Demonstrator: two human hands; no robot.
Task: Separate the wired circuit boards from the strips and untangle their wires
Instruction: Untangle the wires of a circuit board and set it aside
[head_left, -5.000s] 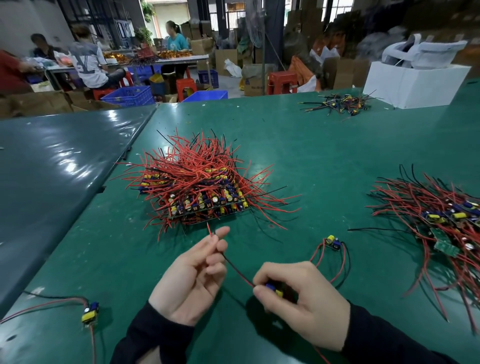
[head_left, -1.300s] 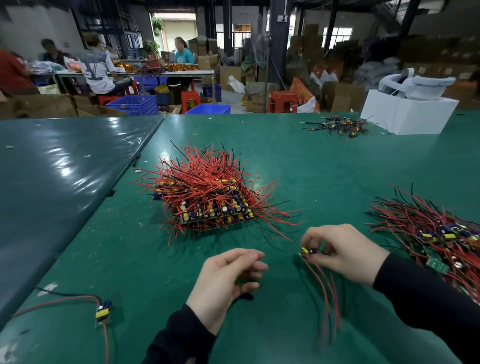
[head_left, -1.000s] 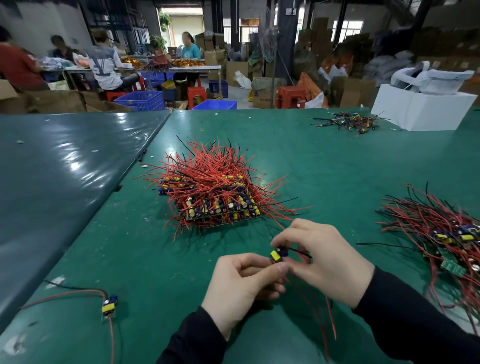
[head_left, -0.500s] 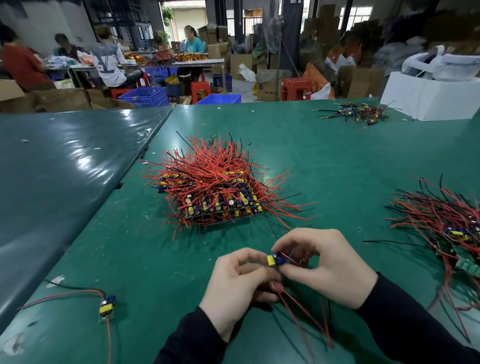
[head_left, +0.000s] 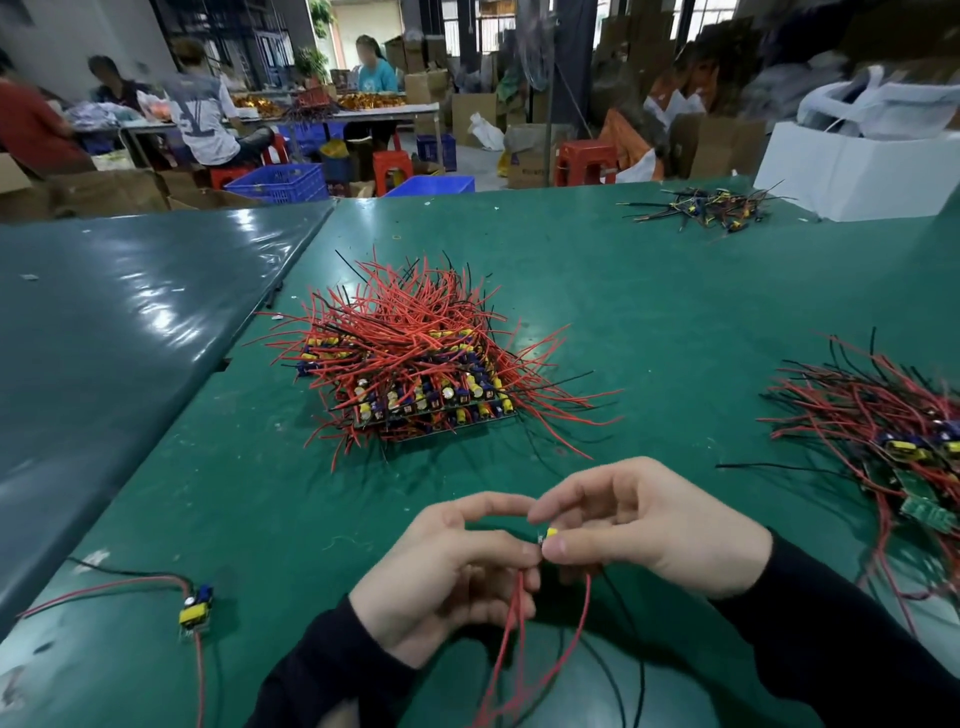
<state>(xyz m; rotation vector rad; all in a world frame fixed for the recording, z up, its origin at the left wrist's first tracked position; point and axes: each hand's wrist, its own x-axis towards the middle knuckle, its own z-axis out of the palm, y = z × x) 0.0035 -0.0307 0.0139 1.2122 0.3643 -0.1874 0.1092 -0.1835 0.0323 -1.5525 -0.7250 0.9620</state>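
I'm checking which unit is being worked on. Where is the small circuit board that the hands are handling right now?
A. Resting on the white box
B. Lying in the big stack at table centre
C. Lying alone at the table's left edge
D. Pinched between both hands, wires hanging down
D: the left hand and right hand pinch the small circuit board between their fingertips, with its red wires hanging below.

Both hands are meeting low over the table, the left hand (head_left: 447, 566) and right hand (head_left: 654, 530) pinching with curled fingertips.

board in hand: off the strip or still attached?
Off. The small board is pinched between left hand and right hand, apart from the stacked strips, red wires hanging.
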